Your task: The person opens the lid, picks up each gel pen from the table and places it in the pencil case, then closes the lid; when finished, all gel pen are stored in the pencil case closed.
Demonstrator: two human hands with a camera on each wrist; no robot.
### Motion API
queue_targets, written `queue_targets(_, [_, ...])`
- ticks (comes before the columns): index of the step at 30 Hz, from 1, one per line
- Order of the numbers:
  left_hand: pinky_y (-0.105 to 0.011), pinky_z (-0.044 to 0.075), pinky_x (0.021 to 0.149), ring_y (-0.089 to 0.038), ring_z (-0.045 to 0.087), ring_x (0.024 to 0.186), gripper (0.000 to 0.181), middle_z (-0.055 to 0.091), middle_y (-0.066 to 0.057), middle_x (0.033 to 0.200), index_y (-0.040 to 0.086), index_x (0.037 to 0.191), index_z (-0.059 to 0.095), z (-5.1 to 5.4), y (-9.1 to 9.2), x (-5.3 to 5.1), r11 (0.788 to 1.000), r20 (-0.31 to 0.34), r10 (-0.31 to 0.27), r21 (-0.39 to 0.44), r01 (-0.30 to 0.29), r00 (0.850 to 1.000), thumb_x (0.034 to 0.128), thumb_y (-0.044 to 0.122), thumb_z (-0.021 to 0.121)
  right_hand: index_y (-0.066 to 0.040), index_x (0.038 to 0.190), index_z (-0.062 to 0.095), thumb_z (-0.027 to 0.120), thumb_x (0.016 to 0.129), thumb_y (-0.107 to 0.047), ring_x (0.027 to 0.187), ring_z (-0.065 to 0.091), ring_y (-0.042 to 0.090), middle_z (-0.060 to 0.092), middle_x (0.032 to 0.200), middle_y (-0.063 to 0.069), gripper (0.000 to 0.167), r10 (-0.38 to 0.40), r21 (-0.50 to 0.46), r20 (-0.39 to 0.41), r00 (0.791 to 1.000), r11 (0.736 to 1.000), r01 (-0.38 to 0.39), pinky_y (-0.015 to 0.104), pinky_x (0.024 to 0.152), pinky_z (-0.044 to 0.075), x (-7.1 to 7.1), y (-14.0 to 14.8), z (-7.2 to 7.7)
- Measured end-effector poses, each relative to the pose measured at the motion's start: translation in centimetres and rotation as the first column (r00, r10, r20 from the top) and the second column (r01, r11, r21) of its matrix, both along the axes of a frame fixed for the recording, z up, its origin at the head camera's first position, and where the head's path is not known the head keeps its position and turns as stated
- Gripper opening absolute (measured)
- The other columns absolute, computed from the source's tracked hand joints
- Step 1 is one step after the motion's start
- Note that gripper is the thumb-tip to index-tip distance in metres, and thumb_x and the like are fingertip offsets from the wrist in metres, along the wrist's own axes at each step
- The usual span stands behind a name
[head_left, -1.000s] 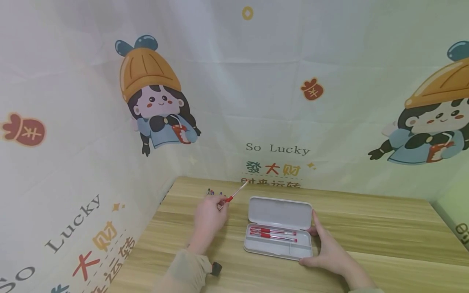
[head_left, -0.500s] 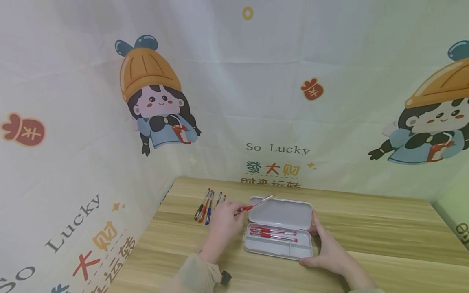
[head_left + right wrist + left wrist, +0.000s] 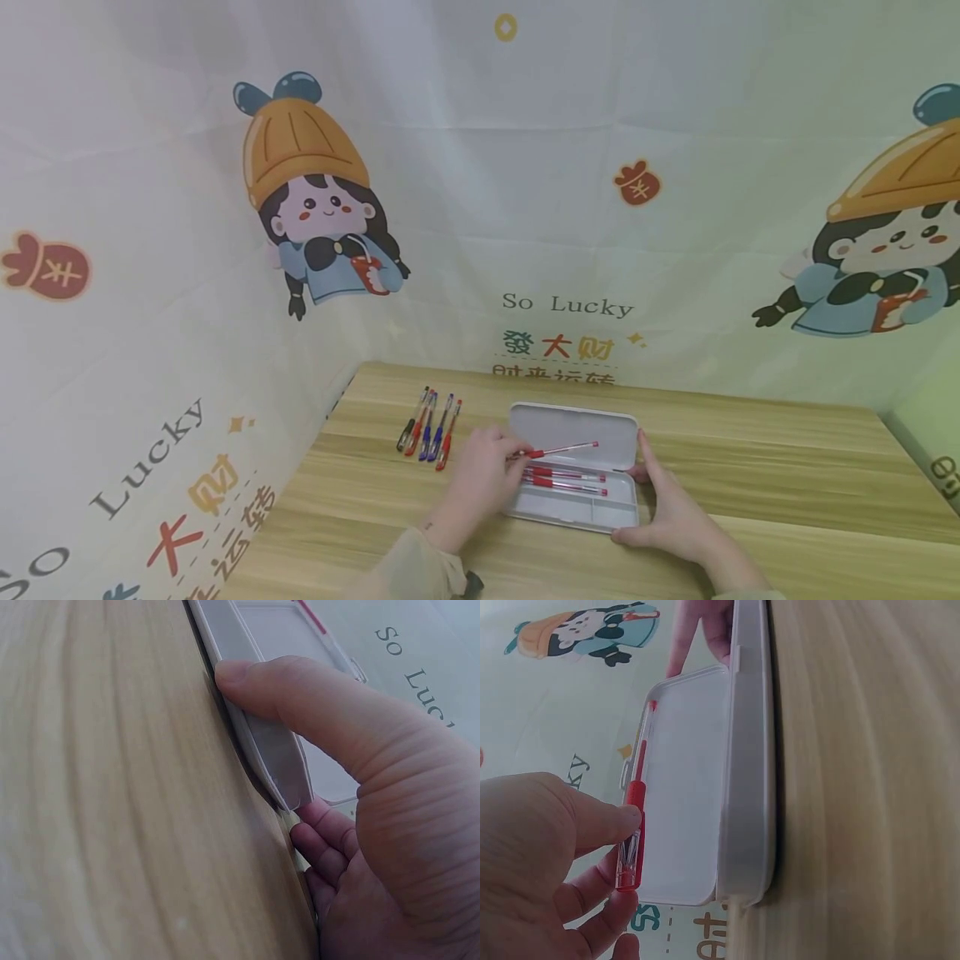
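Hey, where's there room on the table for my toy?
The biggest bare patch of table lies right of the right hand, running back to the patterned cloth. Another is in front of the loose pens, left of the left sleeve. Crowded: the pen case, gripped by the right hand, with the left hand holding a red pen over it.

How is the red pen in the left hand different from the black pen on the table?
The red pen is pinched in the left hand; the black pen rests on the table. In the head view, the red pen runs mostly sideways, the black pen mostly front to back. Both are slim.
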State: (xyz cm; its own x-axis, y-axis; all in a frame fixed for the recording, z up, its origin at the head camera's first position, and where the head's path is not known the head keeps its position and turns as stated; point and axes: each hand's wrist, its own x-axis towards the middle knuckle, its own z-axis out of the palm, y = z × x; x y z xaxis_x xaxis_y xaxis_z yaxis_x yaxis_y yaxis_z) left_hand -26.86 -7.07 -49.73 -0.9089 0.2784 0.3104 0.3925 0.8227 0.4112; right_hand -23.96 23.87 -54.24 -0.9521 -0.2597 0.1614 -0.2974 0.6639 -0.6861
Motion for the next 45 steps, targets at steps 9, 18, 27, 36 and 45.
queue_targets(9, [-0.044,0.056,0.099,-0.020,0.065,0.106,0.017,0.077,0.000,0.114,0.023,0.116,0.084,-0.7,0.6,0.5,0.997,0.025,-0.052,-0.061,0.053,0.998,0.1005,0.027,0.078,-0.003,0.176,-0.001,0.107,0.061,-0.040,0.135,0.058,0.027,0.065,0.142,0.009,0.161,0.000,0.004,0.009,1.000,1.000,0.000,0.060,0.124,0.042,-0.1,0.0,0.1])
queue_targets(18, [-0.042,0.056,0.097,-0.017,0.065,0.100,0.016,0.076,0.002,0.107,0.022,0.114,0.085,-1.4,0.8,0.6,0.991,0.025,-0.071,-0.112,0.074,0.997,0.0992,0.027,0.080,-0.002,0.175,-0.001,0.107,0.061,-0.040,0.133,0.058,0.026,0.066,0.141,0.008,0.162,0.001,0.006,0.000,1.000,1.000,-0.001,0.063,0.124,0.042,-0.1,-0.1,0.0])
queue_targets(27, [-0.040,0.056,0.095,-0.017,0.065,0.100,0.014,0.077,0.002,0.108,0.024,0.112,0.085,-1.4,0.6,0.7,0.987,0.034,-0.088,-0.134,0.092,0.996,0.0986,0.026,0.080,-0.002,0.175,-0.001,0.107,0.061,-0.040,0.133,0.058,0.025,0.066,0.140,0.007,0.161,0.006,0.006,-0.005,1.000,1.000,-0.006,0.062,0.124,0.042,-0.2,0.0,-0.1])
queue_targets(36, [-0.041,0.057,0.097,-0.019,0.068,0.103,0.013,0.079,0.002,0.109,0.024,0.111,0.085,-1.5,0.5,0.6,0.983,0.044,-0.104,-0.144,0.109,0.994,0.0991,0.025,0.080,-0.001,0.175,0.000,0.107,0.061,-0.040,0.130,0.058,0.022,0.066,0.140,0.006,0.161,0.004,0.006,-0.014,1.000,1.000,-0.004,0.056,0.124,0.044,-0.1,-0.1,-0.1])
queue_targets(45, [-0.036,0.056,0.094,-0.017,0.066,0.099,0.012,0.079,0.003,0.106,0.025,0.109,0.086,-1.9,0.4,0.5,0.980,0.036,-0.112,-0.160,0.117,0.993,0.0985,0.025,0.080,0.001,0.175,0.000,0.108,0.060,-0.038,0.133,0.059,0.027,0.066,0.141,0.008,0.162,0.005,0.000,-0.010,1.000,1.000,-0.005,0.062,0.124,0.042,-0.2,-0.1,-0.1])
